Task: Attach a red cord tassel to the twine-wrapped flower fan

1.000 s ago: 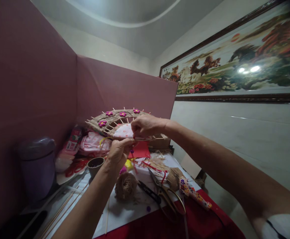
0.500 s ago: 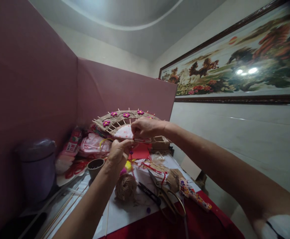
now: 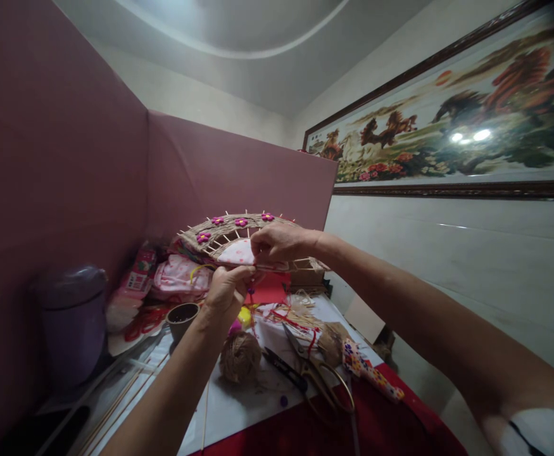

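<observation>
A handmade fan (image 3: 230, 226) of thin sticks and woven twine is held up above the table, with purple flowers along its band. White cloth with pink spots (image 3: 237, 252) covers its lower middle. My left hand (image 3: 231, 287) grips the fan's bottom edge, thumb stretched along it. My right hand (image 3: 279, 242) is closed, its fingers pinched against the spotted cloth; whether something small is between the fingertips is hidden. A cord with a small purple bead hangs below the fan's centre. The right forearm and hand cover part of the fan's right side.
On the table are a twine ball (image 3: 240, 358), gold-handled scissors (image 3: 318, 373), a black cutter (image 3: 285, 370), a dark-filled cup (image 3: 182, 316) and a red card (image 3: 268, 288). A purple lidded container (image 3: 73, 329) stands at left. Pink panels (image 3: 239, 171) enclose the back and left.
Both hands stay almost where they were on the fan. The fan sits very slightly lower; nothing was let go or taken up.
</observation>
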`<state>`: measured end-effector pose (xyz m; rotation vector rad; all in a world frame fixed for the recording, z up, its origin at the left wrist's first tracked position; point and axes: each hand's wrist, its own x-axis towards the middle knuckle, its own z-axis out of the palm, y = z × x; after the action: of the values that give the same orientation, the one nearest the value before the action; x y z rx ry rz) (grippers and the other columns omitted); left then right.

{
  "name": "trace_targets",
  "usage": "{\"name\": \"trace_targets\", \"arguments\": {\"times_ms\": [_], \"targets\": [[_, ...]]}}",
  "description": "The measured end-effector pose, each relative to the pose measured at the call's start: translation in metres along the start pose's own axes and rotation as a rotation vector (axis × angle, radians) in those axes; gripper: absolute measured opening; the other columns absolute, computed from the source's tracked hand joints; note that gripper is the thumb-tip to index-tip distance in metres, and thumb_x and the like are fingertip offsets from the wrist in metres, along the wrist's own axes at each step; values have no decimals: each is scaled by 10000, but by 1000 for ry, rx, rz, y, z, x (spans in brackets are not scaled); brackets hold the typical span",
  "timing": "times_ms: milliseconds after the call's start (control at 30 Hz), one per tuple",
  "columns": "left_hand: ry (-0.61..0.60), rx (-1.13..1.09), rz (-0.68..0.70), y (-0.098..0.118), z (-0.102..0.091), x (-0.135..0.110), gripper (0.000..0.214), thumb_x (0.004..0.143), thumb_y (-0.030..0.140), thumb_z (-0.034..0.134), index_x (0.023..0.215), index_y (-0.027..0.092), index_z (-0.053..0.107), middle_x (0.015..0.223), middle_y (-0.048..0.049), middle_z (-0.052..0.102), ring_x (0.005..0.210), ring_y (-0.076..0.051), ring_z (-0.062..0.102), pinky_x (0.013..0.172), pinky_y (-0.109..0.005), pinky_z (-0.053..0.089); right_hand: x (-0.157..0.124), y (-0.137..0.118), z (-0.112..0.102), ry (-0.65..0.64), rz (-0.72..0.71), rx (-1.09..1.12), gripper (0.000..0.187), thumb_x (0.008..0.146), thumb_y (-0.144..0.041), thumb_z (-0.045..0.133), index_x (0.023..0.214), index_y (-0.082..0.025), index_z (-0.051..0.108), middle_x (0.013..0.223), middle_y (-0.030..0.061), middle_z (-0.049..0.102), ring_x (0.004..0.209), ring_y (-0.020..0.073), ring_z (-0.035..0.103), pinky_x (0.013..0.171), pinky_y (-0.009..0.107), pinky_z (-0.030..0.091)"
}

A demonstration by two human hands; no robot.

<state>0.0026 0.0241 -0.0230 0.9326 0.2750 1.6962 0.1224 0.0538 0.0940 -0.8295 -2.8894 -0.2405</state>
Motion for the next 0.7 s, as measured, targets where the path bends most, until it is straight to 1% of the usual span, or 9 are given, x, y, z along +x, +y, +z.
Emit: {"name": "trace_targets", "arguments": {"times_ms": [67, 200, 300, 367, 433, 533, 700], "targets": [[2, -7, 3, 0, 0, 0, 239, 484, 15, 717, 686, 122, 649, 680, -44, 715, 640, -178, 660, 654, -298, 514, 0, 2, 0, 6, -10, 15, 48, 718, -161, 611, 750, -162, 646, 715, 11, 601, 605, 97, 448, 513, 231, 279], [0, -27, -18, 1, -1, -2, 180, 508, 7, 704, 634, 117, 634, 628, -34, 703, 615, -163, 653, 665, -295, 522, 3, 8, 3, 21, -14, 28, 65, 731, -148, 594, 751, -156, 655, 699, 12, 615, 601, 97, 474, 522, 225, 306], [1, -96, -61, 3, -3, -1, 100, 604, 71, 692, 679, 113, 641, 660, -43, 711, 633, -166, 660, 683, -309, 531, 5, 12, 6, 26, 2, 38, 73, 732, -170, 600, 770, -159, 661, 677, 8, 616, 596, 102, 492, 525, 221, 324], [22, -138, -79, 4, -4, 0, 51, 682, 128, 660, 727, 115, 642, 672, -51, 713, 637, -175, 666, 686, -331, 537, 5, 14, 8, 28, -8, 37, 80, 716, -155, 605, 771, -157, 662, 683, 7, 615, 599, 102, 495, 528, 218, 331], [52, -143, -88, 4, -4, 1, 31, 724, 143, 624, 739, 117, 633, 657, -57, 709, 633, -186, 670, 684, -351, 541, 5, 15, 8, 36, -22, 32, 93, 704, -128, 599, 767, -154, 662, 696, 9, 614, 611, 103, 498, 541, 217, 340], [80, -122, -96, 3, -4, 2, 35, 742, 114, 589, 744, 115, 624, 655, -68, 710, 635, -193, 676, 678, -358, 543, 3, 15, 8, 49, -27, 41, 109, 696, -113, 595, 772, -154, 661, 706, 10, 609, 626, 106, 501, 555, 217, 350], [75, -116, -89, 2, -1, 0, 50, 750, 100, 579, 724, 115, 619, 646, -73, 705, 628, -190, 676, 691, -362, 545, -1, 9, 5, 30, -15, 80, 104, 680, -76, 591, 743, -133, 651, 664, -2, 573, 596, 95, 472, 525, 206, 337]]}}
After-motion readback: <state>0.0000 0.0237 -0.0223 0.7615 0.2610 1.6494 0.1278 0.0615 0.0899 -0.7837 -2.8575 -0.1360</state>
